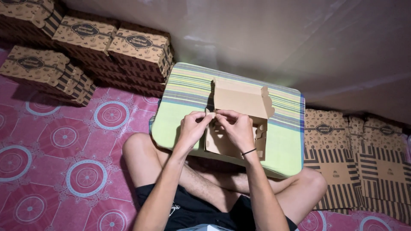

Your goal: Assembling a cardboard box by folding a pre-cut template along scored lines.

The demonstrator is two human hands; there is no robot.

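Two hands, left hand [192, 128] and right hand [235, 127], pinch one half-folded box [239, 102] with fingers clamped, on one striped tabletop [184, 115]. Four finished boxes [139, 47] sit stacked nearby.

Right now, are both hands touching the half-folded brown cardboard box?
Touching. The head view shows the left hand and right hand pinching a flap of the half-folded brown cardboard box.

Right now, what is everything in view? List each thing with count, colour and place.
half-folded box: one, brown cardboard, on the lap table, under both hands
lap table: one, green with stripes, over the crossed legs
finished boxes: at least five, brown with dark stripes, stacked upper left
flat boxes: a few, same print, lying right
mat: one, pink with circles, on the floor
left hand: fingers pinching a flap
right hand: fingers pinching a flap, black wristband
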